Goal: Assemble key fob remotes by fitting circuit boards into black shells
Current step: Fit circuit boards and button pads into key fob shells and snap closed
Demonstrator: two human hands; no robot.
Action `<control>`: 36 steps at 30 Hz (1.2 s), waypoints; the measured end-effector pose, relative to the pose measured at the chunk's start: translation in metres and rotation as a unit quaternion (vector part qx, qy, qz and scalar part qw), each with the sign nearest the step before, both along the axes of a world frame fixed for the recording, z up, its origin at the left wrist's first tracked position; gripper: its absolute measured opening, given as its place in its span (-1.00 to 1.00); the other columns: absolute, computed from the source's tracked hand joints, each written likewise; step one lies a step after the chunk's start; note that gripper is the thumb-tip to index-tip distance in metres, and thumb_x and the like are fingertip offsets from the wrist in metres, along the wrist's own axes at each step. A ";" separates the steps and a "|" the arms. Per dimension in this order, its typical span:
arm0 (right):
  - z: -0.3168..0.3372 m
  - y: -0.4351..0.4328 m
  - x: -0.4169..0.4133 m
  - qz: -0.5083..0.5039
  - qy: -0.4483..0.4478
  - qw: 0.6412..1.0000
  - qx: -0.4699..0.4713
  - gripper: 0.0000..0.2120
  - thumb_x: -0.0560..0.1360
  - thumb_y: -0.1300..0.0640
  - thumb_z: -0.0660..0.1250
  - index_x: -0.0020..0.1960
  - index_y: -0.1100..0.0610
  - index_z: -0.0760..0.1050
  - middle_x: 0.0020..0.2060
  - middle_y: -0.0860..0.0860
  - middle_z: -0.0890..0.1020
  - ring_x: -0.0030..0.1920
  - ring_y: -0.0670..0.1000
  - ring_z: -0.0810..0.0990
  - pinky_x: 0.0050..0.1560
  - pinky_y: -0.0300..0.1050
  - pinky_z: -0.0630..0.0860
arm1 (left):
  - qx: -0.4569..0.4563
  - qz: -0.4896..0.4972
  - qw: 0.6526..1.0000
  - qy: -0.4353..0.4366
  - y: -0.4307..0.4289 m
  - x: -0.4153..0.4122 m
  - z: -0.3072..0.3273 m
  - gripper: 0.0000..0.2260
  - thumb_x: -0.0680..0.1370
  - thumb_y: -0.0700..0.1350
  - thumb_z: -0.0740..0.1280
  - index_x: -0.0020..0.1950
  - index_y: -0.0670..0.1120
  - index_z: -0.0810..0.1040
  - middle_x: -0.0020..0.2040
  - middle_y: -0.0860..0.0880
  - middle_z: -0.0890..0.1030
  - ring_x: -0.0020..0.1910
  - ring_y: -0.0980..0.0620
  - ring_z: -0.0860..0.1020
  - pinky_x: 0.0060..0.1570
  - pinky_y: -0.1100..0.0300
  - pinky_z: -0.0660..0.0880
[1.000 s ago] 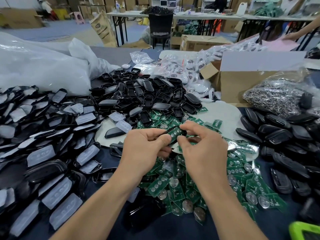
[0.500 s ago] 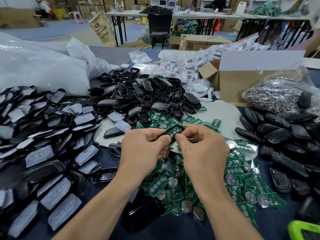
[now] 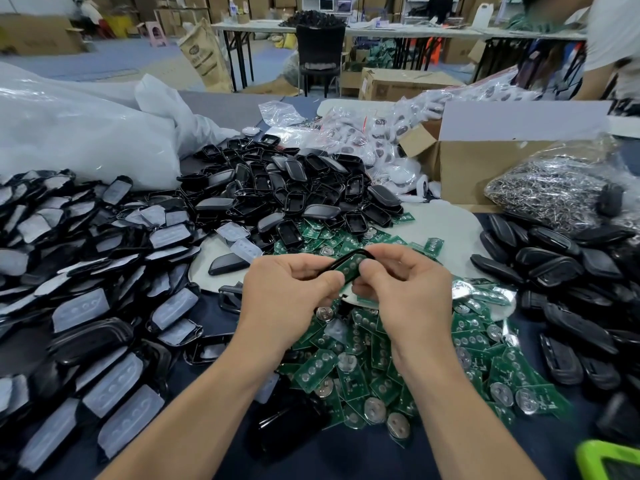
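Both hands meet above the table's middle. My left hand [image 3: 294, 289] grips a black shell [image 3: 341, 260] by its left end. A green circuit board [image 3: 351, 268] with round contacts lies in that shell. My right hand [image 3: 405, 289] pinches the shell's right end, with its thumb on the board. Below the hands spreads a heap of loose green circuit boards [image 3: 398, 368], several with coin cells. Empty black shells [image 3: 294, 192] are piled behind the hands.
Black shells with clear button pads [image 3: 104, 306] cover the left side. Closed black fobs [image 3: 561, 282] are heaped at the right. A cardboard box [image 3: 485, 168], a bag of metal rings [image 3: 554, 192] and white plastic bags [image 3: 86, 133] stand behind. Someone stands at the far right.
The hands have stayed together with the shell and board. The right thumb has shifted on the board. The person at the far right has moved closer.
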State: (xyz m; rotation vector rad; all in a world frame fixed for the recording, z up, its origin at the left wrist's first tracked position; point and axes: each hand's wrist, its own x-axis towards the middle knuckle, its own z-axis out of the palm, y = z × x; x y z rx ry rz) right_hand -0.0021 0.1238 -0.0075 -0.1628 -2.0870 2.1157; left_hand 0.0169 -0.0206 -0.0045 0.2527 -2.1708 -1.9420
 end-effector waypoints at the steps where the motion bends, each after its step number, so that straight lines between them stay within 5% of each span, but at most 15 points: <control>1: 0.001 0.001 -0.001 0.013 -0.005 1.000 -0.018 -0.77 0.50 0.34 0.51 -0.13 0.00 0.71 -0.24 -0.03 0.77 -0.32 0.03 0.75 -0.23 -0.13 0.68 | -0.005 0.003 1.000 -0.006 -0.001 0.000 0.000 -0.72 0.47 -0.22 0.59 -0.21 0.20 0.77 -0.27 0.01 0.75 -0.27 0.01 0.75 -0.17 0.12 0.71; 3: 0.003 0.001 -0.001 0.025 -0.016 0.999 -0.044 -0.79 0.49 0.36 0.52 -0.13 0.05 0.71 -0.25 0.03 0.76 -0.34 0.06 0.74 -0.26 -0.15 0.67 | -0.031 0.022 0.999 -0.008 -0.003 0.000 -0.001 -0.80 0.47 -0.17 0.59 -0.18 0.17 0.75 -0.25 0.09 0.75 -0.24 0.09 0.74 -0.09 0.12 0.70; 6: 0.003 0.000 -0.001 0.020 -0.050 0.994 -0.097 -0.87 0.46 0.40 0.54 -0.11 0.19 0.70 -0.33 0.10 0.73 -0.38 0.08 0.71 -0.31 -0.17 0.65 | -0.186 0.077 0.979 0.044 0.000 0.006 0.002 -0.79 0.43 -0.03 0.62 -0.01 0.25 0.74 -0.15 0.37 0.70 -0.11 0.37 0.66 -0.11 0.50 0.52; 9: 0.002 -0.001 -0.001 0.007 -0.075 0.988 -0.133 -0.88 0.45 0.41 0.54 -0.11 0.24 0.69 -0.36 0.10 0.71 -0.40 0.06 0.69 -0.33 -0.19 0.64 | -0.372 0.136 0.915 0.077 0.006 0.011 0.004 -0.80 0.39 0.08 0.63 -0.03 0.26 0.75 -0.06 0.29 0.73 -0.11 0.21 0.68 -0.22 0.45 0.32; 12: 0.002 -0.002 0.001 0.007 -0.078 0.985 -0.151 -0.88 0.45 0.42 0.53 -0.11 0.25 0.68 -0.39 0.07 0.70 -0.41 0.05 0.69 -0.31 -0.18 0.65 | -0.449 0.159 0.876 0.079 0.010 0.012 0.005 -0.83 0.37 0.13 0.64 -0.09 0.23 0.76 -0.05 0.25 0.75 -0.05 0.12 0.71 -0.25 0.45 0.15; 15: 0.002 -0.004 0.002 0.015 -0.080 0.984 -0.157 -0.87 0.45 0.44 0.52 -0.10 0.25 0.68 -0.43 0.03 0.68 -0.42 0.05 0.69 -0.28 -0.17 0.66 | -0.451 0.155 0.877 0.060 0.008 0.010 0.005 -0.84 0.42 0.14 0.59 -0.01 0.22 0.76 0.00 0.21 0.75 0.04 0.07 0.70 -0.19 0.26 0.27; 21: 0.003 -0.005 0.004 0.033 -0.068 0.986 -0.151 -0.85 0.42 0.44 0.54 -0.15 0.22 0.70 -0.40 0.07 0.70 -0.40 0.07 0.70 -0.29 -0.20 0.65 | -0.449 0.131 0.880 0.075 0.005 0.007 0.002 -0.87 0.39 0.04 0.63 -0.10 0.15 0.77 -0.03 0.19 0.76 0.00 0.06 0.71 -0.09 0.25 0.35; 28: 0.004 -0.001 0.001 0.052 -0.083 0.987 -0.128 -0.85 0.45 0.40 0.54 -0.23 0.20 0.71 -0.37 0.09 0.71 -0.39 0.07 0.70 -0.31 -0.19 0.65 | -0.277 0.051 0.958 -0.047 -0.009 -0.003 -0.006 -0.87 0.39 0.06 0.61 -0.30 0.18 0.70 -0.23 0.20 0.73 -0.19 0.11 0.70 -0.21 0.37 0.52; 33: 0.003 0.001 0.000 0.060 -0.091 0.987 -0.114 -0.75 0.47 0.43 0.51 -0.31 0.17 0.70 -0.38 0.10 0.70 -0.36 0.08 0.72 -0.29 -0.19 0.66 | -0.282 0.033 0.957 -0.062 -0.007 0.000 -0.005 -0.83 0.35 0.14 0.64 -0.17 0.21 0.69 -0.01 0.17 0.72 0.04 0.21 0.63 0.07 0.13 0.55; 36: 0.002 -0.001 0.000 0.065 -0.094 0.987 -0.114 -0.79 0.48 0.45 0.49 -0.25 0.21 0.69 -0.38 0.10 0.69 -0.36 0.08 0.71 -0.29 -0.19 0.65 | -0.290 0.027 0.954 -0.068 -0.002 -0.001 -0.007 -0.80 0.39 0.01 0.62 -0.28 0.15 0.61 0.03 0.18 0.68 0.00 0.17 0.62 -0.07 0.29 0.46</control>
